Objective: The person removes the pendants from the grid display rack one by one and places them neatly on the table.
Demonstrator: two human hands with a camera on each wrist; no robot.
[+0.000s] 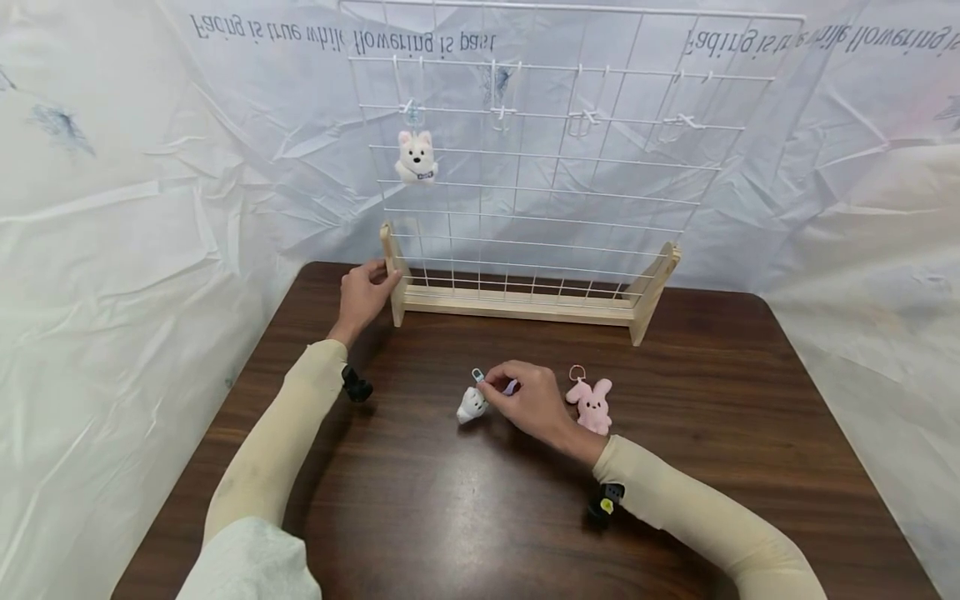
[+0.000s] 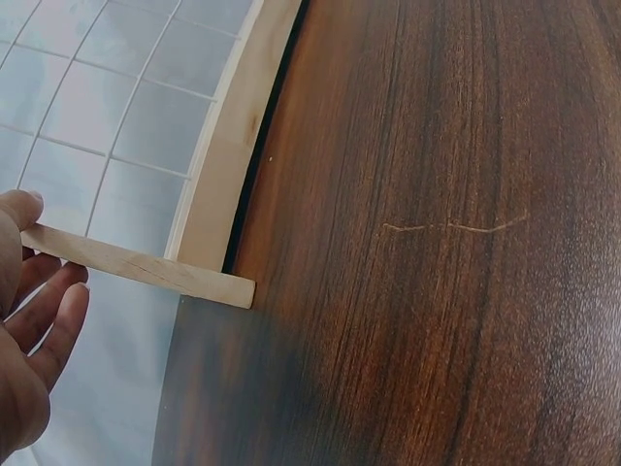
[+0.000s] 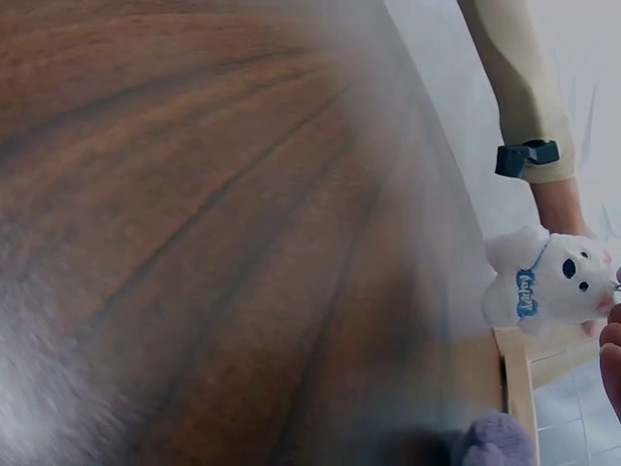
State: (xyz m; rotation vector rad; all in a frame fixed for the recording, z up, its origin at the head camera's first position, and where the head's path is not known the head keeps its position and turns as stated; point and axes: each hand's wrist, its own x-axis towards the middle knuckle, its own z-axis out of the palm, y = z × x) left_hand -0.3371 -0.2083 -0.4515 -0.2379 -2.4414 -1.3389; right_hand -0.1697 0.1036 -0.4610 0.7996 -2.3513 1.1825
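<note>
My left hand (image 1: pixel 364 296) grips the left wooden leg (image 1: pixel 397 287) of a stand that holds up a white wire grid. In the left wrist view its thumb and fingers are on opposite sides of that leg (image 2: pixel 146 267). My right hand (image 1: pixel 531 400) pinches a white plush dog keychain (image 1: pixel 472 405) near its light-blue clasp (image 1: pixel 477 376). The right wrist view shows the dog (image 3: pixel 553 279) with a blue collar tag, next to the fingertips (image 3: pixel 611 364). A purple plush (image 3: pixel 495 442) is mostly hidden behind the right hand in the head view.
A pink plush bunny keychain (image 1: pixel 593 407) lies on the brown table (image 1: pixel 420 500), right of my right hand. Another white plush dog (image 1: pixel 416 157) hangs from the leftmost hook of the wire grid (image 1: pixel 525 175). Several white hooks line the grid's upper part.
</note>
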